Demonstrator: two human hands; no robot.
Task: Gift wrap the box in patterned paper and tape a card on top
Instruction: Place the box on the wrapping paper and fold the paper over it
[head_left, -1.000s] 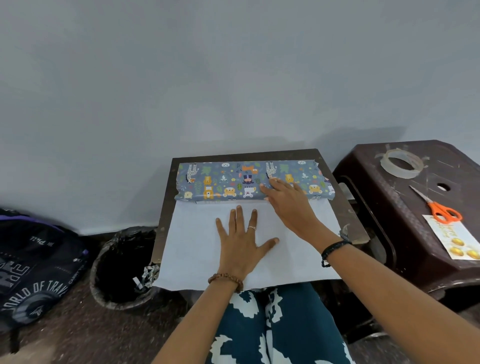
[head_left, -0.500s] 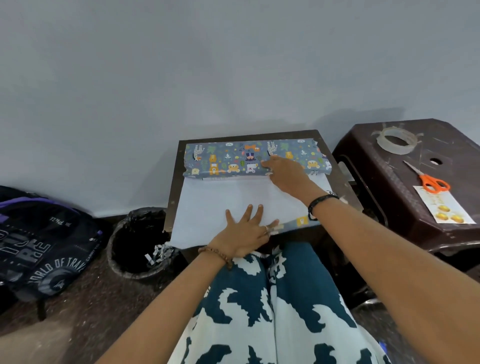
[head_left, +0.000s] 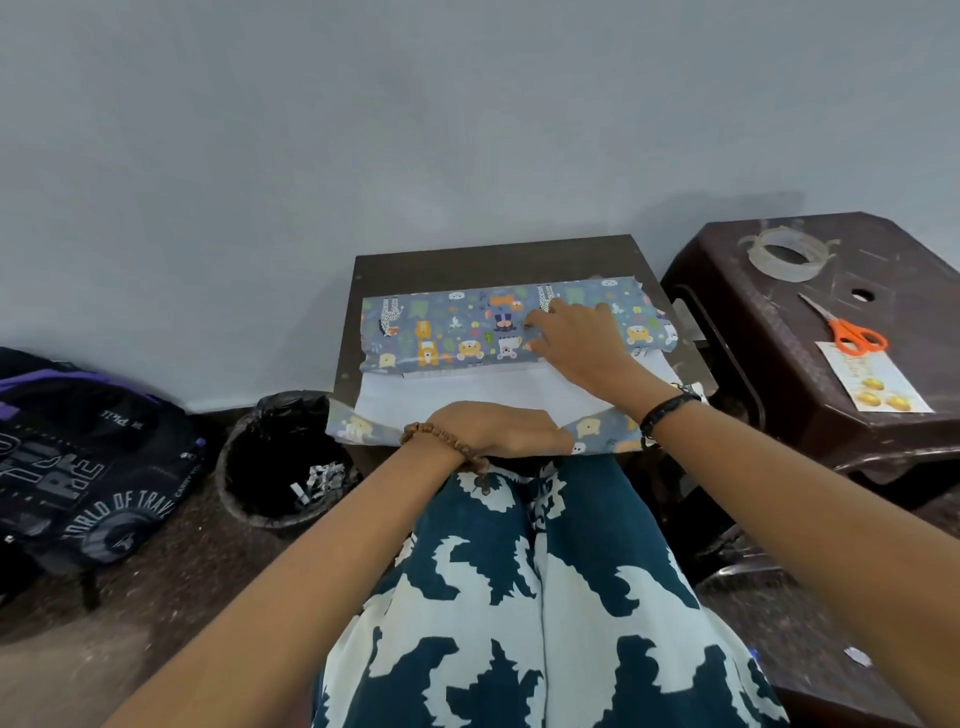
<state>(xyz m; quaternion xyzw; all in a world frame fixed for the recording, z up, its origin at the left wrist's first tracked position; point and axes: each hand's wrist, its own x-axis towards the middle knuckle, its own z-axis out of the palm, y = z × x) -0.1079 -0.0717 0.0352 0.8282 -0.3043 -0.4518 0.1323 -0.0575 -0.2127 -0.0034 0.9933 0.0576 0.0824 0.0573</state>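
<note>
Leftmost, we count 1 dark backpack (head_left: 78, 462) cut off by the frame edge, then 1 black bin (head_left: 283, 457) holding paper scraps, both on the floor. On the small brown table (head_left: 498, 257) lies 1 box (head_left: 514, 327), already covered in patterned paper (head_left: 426, 332); its own surface is hidden from us. Our left hand (head_left: 493, 428) curls over the near edge of the sheet and holds it folded up, so the print shows on either side of the hand; the fingertips are hidden under the fold. Our right hand (head_left: 576, 340) lies flat with straight fingers on top of the wrapped box, pressing it down and gripping nothing. Between the 2 hands we see the white underside of the sheet. To the right, 1 dark plastic stool (head_left: 779, 364) carries 1 tape roll (head_left: 787, 253), 1 pair of orange scissors (head_left: 852, 335) and 1 card (head_left: 872, 384), whose print is too small to read. Compared with 0.5 s ago, the left hand has gone from lying spread at the near edge to holding it raised, and more printed paper shows there.
</note>
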